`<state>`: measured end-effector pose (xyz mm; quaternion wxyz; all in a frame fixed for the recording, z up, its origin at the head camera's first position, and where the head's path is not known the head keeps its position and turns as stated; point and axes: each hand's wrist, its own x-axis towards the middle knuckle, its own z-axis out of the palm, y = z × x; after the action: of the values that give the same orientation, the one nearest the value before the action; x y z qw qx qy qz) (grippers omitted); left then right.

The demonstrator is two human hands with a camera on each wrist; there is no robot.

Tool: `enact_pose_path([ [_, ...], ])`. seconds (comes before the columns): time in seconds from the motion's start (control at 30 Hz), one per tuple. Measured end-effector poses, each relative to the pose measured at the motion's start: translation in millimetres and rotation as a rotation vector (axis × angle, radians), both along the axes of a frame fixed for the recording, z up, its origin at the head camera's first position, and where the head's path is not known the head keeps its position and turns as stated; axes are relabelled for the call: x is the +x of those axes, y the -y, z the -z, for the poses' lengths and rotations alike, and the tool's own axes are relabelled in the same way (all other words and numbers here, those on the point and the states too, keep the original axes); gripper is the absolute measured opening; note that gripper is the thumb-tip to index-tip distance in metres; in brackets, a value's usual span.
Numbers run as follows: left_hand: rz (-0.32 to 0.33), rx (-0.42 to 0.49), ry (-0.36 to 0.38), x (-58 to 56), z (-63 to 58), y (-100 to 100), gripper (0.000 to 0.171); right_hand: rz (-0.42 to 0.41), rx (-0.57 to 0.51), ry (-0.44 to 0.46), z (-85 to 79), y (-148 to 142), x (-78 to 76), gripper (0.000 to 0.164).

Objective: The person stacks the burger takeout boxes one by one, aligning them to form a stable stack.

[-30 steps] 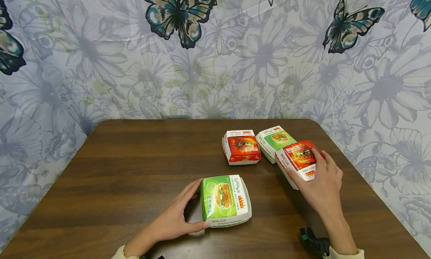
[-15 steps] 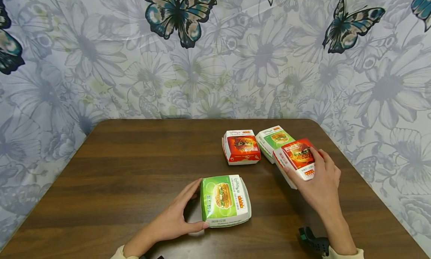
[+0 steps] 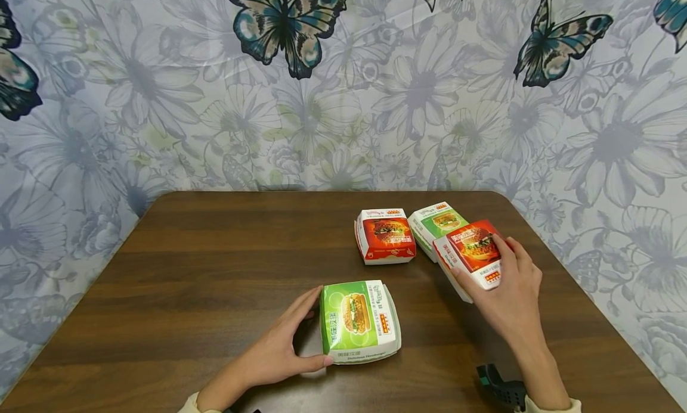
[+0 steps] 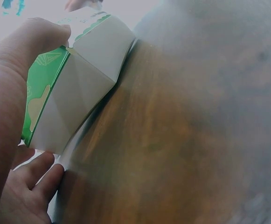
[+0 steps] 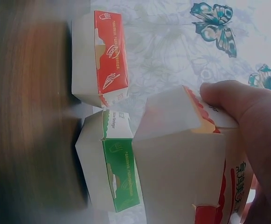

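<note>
A person at a brown wooden table [image 3: 214,246] holds two hamburger cartons, one in each hand. At lower centre of the head view, the left hand [image 3: 281,347] grips a green-and-white box [image 3: 354,320] by its left side, fingers and thumb spread as wide as the box itself, the thumb at its lower left corner and the fingers at its upper left. The left wrist view catches the same hold, thumb above and fingers below the carton's pale side panel; whether the base touches the wood cannot be told.

Right of centre, the right hand [image 3: 510,288] holds a red-and-white box [image 3: 474,246], its thumb and fingers parted by the carton's breadth and set against opposite sides. That box sits at an angle, its hamburger picture facing up, and overlaps a second green box [image 3: 440,219] just behind it; whether the two touch is unclear. To the left of that green carton stands another red box [image 3: 389,234], right beside it, upper centre right in the frame.

Pale cuffs [image 3: 553,406] show at the bottom edge, with a black device [image 3: 501,389] near the right wrist. Behind the table, filling the upper half, hangs a grey-and-white floral backdrop [image 3: 343,127] printed with teal-and-black butterflies [image 3: 287,28].
</note>
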<state>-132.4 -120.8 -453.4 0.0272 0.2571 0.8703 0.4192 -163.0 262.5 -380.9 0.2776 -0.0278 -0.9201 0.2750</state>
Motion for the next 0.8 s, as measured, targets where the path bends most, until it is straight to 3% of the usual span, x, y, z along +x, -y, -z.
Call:
enact_pose_path([
  [0.8, 0.007, 0.013, 0.028, 0.9, -3.0, 0.8, 0.106, -0.073, 0.008, 0.0, -5.1, 10.1, 3.4, 0.091],
])
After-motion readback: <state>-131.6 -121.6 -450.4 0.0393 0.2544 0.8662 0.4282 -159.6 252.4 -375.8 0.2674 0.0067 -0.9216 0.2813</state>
